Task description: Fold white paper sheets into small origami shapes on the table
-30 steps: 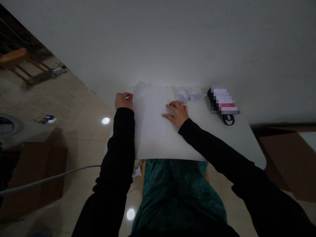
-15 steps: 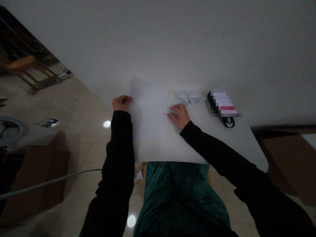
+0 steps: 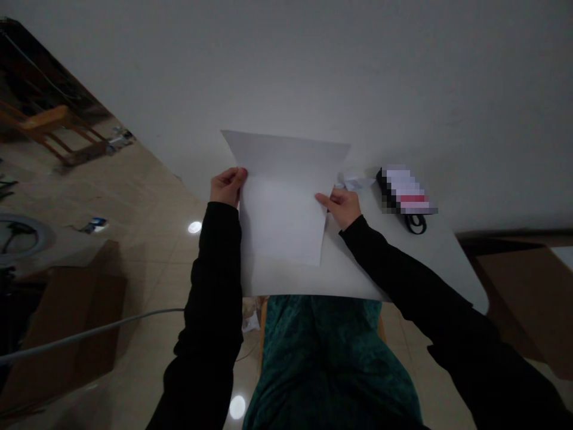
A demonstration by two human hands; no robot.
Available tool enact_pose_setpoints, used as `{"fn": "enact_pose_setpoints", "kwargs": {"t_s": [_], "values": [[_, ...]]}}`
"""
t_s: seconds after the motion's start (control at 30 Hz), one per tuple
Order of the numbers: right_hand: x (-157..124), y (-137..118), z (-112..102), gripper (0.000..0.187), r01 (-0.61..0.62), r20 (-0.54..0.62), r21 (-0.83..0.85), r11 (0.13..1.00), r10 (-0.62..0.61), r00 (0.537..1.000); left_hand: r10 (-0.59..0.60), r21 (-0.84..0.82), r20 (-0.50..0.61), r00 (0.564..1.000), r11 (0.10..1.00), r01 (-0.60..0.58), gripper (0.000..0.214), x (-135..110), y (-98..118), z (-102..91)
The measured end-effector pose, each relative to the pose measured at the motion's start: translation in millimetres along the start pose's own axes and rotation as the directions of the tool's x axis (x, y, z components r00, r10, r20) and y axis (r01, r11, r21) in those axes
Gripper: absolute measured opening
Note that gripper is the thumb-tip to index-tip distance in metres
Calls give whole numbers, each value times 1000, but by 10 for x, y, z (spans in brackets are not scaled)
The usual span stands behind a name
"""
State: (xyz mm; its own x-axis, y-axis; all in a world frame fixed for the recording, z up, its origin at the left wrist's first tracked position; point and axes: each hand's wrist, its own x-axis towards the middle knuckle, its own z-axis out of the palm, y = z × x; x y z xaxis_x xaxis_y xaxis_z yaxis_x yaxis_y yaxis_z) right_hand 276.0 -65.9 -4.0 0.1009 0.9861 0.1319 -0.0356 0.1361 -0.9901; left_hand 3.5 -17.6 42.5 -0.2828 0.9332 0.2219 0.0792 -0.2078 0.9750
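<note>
A blank white sheet of paper is held between both hands, its far edge raised off the white table. My left hand pinches the left edge, thumb on top. On the opposite edge my right hand grips the sheet between its thumb and fingers; the fingertips behind the paper are hidden. Just beyond the right hand lies some crumpled white paper, partly covered by the sheet.
A dark pouch-like item with a black loop, its top blurred out, lies at the table's right. Cardboard boxes stand on the floor at left, below a wooden chair. A grey cable crosses the lower left.
My right hand has closed on the sheet's right edge and moved slightly right. The sheet's far part has lifted and tilted up. My left hand has shifted a little right.
</note>
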Motion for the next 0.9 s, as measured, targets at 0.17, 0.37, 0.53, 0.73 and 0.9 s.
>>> {"fn": "enact_pose_setpoints", "kwargs": {"t_s": [0.17,0.37,0.53,0.73,0.9], "values": [[89,-120,-224,40,20,-106,-56,998,-26,994,-58,84,193,979,996,43,30,-60,41,64],[153,-368,-487,43,-20,-173,-245,969,-23,985,-70,233,445,893,972,-40,49,-183,55,178],[157,-456,-550,42,-32,-144,-284,958,-10,989,28,226,400,916,966,-128,57,-226,101,222],[295,-263,-635,45,52,-226,-115,992,-77,971,-92,200,414,906,980,9,31,-238,90,207],[330,-264,-667,41,92,-211,-100,991,-112,971,-65,171,320,945,985,10,28,-211,64,254]]}}
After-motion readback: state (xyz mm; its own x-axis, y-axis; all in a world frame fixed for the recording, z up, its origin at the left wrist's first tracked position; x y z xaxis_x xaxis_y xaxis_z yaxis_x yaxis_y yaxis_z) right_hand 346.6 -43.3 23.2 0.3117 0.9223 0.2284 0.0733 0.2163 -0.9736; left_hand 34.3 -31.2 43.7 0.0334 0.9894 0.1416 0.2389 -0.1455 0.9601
